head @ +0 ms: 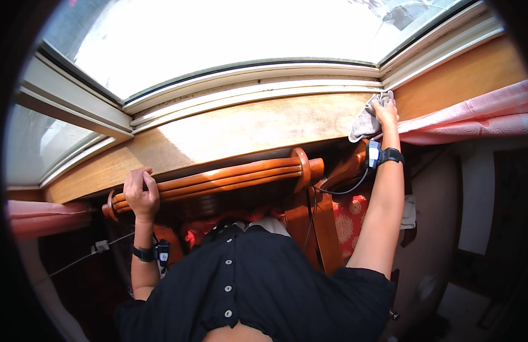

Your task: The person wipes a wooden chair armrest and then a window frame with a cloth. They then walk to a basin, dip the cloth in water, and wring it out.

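My right hand (386, 112) holds a crumpled grey cloth (365, 122) at the right corner of the wooden windowsill (247, 124), against the white window frame. Part of the cloth hangs down towards the sill's near edge. At the left, my left hand (142, 194) is curled over the reddish-brown wooden rail (230, 178) of a piece of furniture, its fingers by the sill's front edge. Its palm is hidden. Bright sunlight falls across the middle of the sill. Each of my wrists wears a black strap with a small device.
Behind the sill stands a window with white sliding tracks (255, 85). Pink curtains (469, 117) hang bunched at both sides. A black cable (345, 192) loops from the right wrist device near the rail. Red patterned fabric (351, 218) lies below, and a white cord with a plug (100, 246) runs at left.
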Demonstrator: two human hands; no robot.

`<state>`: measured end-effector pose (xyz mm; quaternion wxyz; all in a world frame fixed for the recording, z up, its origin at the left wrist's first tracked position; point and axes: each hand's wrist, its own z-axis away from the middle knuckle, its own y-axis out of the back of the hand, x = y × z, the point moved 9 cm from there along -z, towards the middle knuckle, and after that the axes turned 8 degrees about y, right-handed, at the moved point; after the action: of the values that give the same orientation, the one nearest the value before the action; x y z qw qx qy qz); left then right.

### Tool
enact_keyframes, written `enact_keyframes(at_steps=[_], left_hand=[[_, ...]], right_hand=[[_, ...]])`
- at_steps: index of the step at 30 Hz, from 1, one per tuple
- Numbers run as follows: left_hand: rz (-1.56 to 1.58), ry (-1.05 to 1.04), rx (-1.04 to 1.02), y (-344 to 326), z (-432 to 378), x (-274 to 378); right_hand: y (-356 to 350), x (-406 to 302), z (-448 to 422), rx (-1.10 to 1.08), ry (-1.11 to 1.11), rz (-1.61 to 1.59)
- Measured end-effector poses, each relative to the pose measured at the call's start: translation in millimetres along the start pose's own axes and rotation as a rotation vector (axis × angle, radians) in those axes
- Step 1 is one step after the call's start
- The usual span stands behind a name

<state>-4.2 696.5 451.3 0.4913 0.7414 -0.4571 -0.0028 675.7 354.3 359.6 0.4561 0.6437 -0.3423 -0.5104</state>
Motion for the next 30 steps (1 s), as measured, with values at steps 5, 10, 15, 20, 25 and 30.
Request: enact_keyframes(at_steps=[5,10,15,20,25,30], left_hand=[[0.01,-0.003,0.01,1.7,0.9,1.2],[0.009,-0.009,0.004,2.5,0.6,2.3],[0.023,-0.006,-0.005,2.4,-0.5,1.8],[0.017,-0.008,-0.006,3.0,-0.9,1.6],[0.019,-0.005,-0.008,2.8,-1.3,4.4],[0.01,-0.01,-0.011,2.4,-1.7,6.3]], right_hand=[[5.4,-15.4,12.9,0.159,-0.004,0.1],[20.1,-27.0,-5.3,0.435,0.22,-0.156],[-7.9,-44.7,-32.0,0.279,0.355,-0.075],[-32.3,-58.5,-27.9,0.204,0.463,-0.004],[-31.9,-113.4,30.7,0.219,0.732,0.008],[-31.7,-195.1,114.2,0.133,0.916,-0.113]])
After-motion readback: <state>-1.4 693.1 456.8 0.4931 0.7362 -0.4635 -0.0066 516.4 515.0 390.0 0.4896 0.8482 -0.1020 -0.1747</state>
